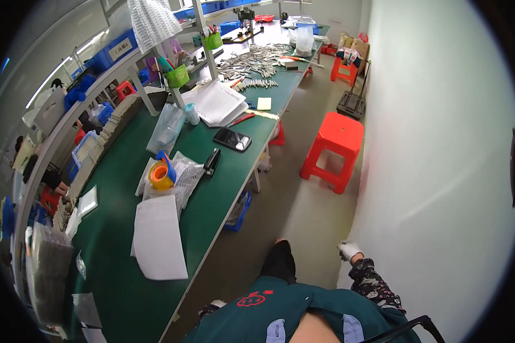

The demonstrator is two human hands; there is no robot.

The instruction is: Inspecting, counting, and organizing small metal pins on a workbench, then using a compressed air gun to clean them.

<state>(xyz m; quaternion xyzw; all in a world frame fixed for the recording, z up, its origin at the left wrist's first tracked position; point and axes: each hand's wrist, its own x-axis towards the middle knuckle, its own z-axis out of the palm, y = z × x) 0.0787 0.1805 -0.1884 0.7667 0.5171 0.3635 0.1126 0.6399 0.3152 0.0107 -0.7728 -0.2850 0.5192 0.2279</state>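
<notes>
My right hand (pixel 349 250), in a white glove, hangs at my side near the white wall, with no object visible in it. Its fingers look loosely bent and slightly apart. Most of my left hand (pixel 216 305) is hidden behind my green shirt; only a pale gloved bit shows beside the table's near edge, its fingers out of sight. On the green table (pixel 111 228) closest to that hand lies a stack of white paper (pixel 160 237). Just beyond it, a tape roll in a blue holder (pixel 162 174) rests on clear plastic bags, with a black stapler (pixel 212 162) beside them.
Farther along sit a black phone (pixel 232 139), a red pen (pixel 241 119), more papers (pixel 217 103) and many small metal parts (pixel 252 62). A red stool (pixel 333 146) and a folded black trolley (pixel 352 104) stand by the wall. Under the table is a blue crate (pixel 238 211).
</notes>
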